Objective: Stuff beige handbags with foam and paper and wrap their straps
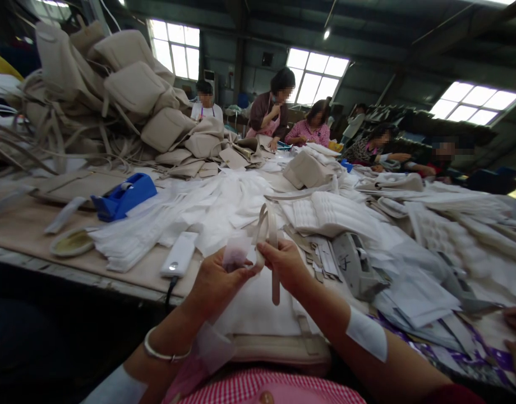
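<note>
My right hand [285, 262] is closed on a looped beige strap [275, 287], whose tail hangs below the fingers. Close beside it, my left hand [216, 280] pinches a thin translucent white wrapping sheet [236, 251]. Its fingertips also reach the strap's lower bend. Under both hands a beige bag [279, 349] lies at the table's front edge, with a white sheet [253, 311] over it. Another thin translucent piece [216, 345] hangs by my left wrist.
Piled beige bags [136, 90] rise at the left. A blue tape dispenser [125, 196], a white power bank [179, 255] with a cable and a grey tape dispenser [354, 266] stand nearby. White wrapping sheets [224, 196] cover much of the table. Several people work across it.
</note>
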{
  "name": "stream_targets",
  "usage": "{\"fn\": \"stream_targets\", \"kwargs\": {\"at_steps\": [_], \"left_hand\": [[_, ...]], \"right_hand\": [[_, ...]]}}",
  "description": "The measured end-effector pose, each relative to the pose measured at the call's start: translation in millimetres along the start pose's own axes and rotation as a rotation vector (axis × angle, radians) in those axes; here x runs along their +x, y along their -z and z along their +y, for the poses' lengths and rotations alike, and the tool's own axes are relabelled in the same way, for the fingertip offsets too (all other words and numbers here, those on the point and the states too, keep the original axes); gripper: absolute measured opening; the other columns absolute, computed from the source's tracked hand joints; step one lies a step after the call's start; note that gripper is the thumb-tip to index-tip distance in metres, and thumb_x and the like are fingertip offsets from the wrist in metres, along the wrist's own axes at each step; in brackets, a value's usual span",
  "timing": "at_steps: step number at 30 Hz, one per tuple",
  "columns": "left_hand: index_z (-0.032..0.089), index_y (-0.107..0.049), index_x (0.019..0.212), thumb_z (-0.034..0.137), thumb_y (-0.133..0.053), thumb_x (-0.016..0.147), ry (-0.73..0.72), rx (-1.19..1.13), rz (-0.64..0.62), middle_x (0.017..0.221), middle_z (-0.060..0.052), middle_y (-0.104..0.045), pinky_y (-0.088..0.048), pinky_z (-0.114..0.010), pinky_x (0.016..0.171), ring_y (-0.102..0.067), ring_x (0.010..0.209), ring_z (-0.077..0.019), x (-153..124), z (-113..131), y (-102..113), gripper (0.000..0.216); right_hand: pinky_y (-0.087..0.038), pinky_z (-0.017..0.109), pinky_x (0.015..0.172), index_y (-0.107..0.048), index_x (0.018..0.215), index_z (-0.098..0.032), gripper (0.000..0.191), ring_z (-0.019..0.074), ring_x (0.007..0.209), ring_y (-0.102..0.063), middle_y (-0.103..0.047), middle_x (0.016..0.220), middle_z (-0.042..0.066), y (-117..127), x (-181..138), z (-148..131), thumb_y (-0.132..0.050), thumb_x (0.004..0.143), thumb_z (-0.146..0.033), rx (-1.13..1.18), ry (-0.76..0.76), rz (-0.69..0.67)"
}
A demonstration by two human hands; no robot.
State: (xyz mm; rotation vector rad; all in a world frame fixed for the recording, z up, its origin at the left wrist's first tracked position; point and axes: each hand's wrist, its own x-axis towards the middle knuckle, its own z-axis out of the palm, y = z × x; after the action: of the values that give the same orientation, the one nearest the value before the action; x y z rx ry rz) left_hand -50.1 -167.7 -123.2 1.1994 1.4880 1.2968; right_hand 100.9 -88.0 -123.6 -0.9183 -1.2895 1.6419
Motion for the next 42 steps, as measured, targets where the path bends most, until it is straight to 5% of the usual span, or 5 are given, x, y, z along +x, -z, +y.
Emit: {"fn": "stream_targets", "kwargs": {"at_steps": [10,20,26,35,42], "left_hand": [[0.018,-0.068,0.088,0.035,-0.077,0.068,-0.054,0.11,0.075,0.075,0.0,-0.072,-0.051,-0.025,0.062,-0.066,0.068,-0.016,0,13,6,0.028],[0.018,-0.067,0.082,0.046,-0.048,0.092,-0.215,0.083,-0.011,0.08,-0.004,-0.069,-0.049,-0.025,0.069,-0.061,0.071,-0.015,10,9,37,0.035],[0.019,-0.075,0.088,0.044,-0.057,0.086,-0.115,0.037,-0.355,0.089,-0.005,-0.072,-0.05,-0.029,0.081,-0.064,0.084,-0.0202,9,24,20,0.031],[0.015,-0.076,0.076,0.044,-0.066,0.078,0.071,-0.012,-0.119,0.069,-0.006,-0.073,-0.046,-0.027,0.065,-0.063,0.066,-0.0177,10,10,8,0.031],[0.016,-0.076,0.084,0.037,-0.073,0.073,0.036,-0.093,-0.207,0.078,-0.004,-0.075,-0.05,-0.027,0.07,-0.066,0.075,-0.0185,5,11,5,0.024]], "right_hand": [[-0.024,0.022,0.045,-0.058,0.064,-0.014,0.035,0.0063,0.047,-0.034,-0.042,0.05,-0.006,1,-13,-10,-0.074,0.072,-0.045,-0.183,-0.021,-0.212],[-0.019,0.023,0.044,-0.058,0.06,-0.015,0.028,0.0066,0.046,-0.027,-0.035,0.048,-0.007,4,-4,-4,-0.069,0.074,-0.037,-0.305,0.078,0.023],[-0.025,0.022,0.046,-0.056,0.058,-0.016,0.027,0.0071,0.048,-0.033,-0.044,0.05,-0.005,-15,-10,-4,-0.071,0.07,-0.035,-0.147,0.065,-0.142],[-0.019,0.02,0.039,-0.067,0.088,-0.015,0.041,0.0045,0.04,-0.032,-0.048,0.055,-0.005,15,-12,-7,-0.068,0.075,-0.054,0.04,-0.075,-0.16],[-0.022,0.024,0.047,-0.059,0.057,-0.015,0.033,0.0069,0.049,-0.03,-0.04,0.051,-0.005,3,-20,-14,-0.074,0.069,-0.041,-0.196,0.067,-0.149]]}}
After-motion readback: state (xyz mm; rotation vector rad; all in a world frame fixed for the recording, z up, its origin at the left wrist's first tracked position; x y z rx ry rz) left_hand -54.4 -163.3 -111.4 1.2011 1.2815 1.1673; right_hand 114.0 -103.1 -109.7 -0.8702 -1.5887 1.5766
